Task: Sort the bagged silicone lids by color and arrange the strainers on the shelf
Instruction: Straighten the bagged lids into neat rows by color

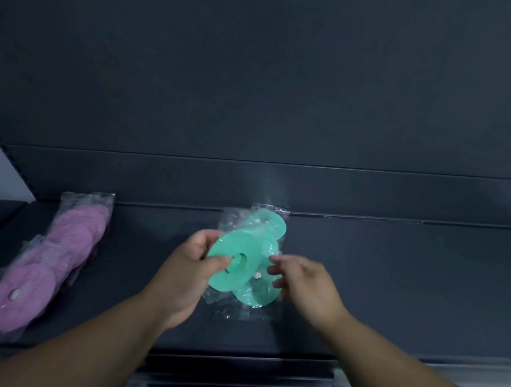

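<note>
Green lids bag (249, 255): at mid-shelf, far end near the back panel
Left hand (188, 269): thumb and curled fingers pinch the bag's left edge
Right hand (304, 282): blurred, fingers loosely spread at the bag's right edge; whether they touch cannot be told
Pink lids bag (48, 261): lying flat, well to the left
Shelf (395, 287): dark, bearing both bags

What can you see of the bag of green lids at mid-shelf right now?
The bag of green lids is a crinkled clear plastic sleeve holding several overlapping mint-green round discs, flat and rubbery-looking. One disc shows a raised centre ring, another a small white spot. The bag lies lengthwise on the dark shelf. The left hand grips the front-left disc, thumb on top. The right hand, blurred, reaches the bag's right edge; contact is unclear.
</note>
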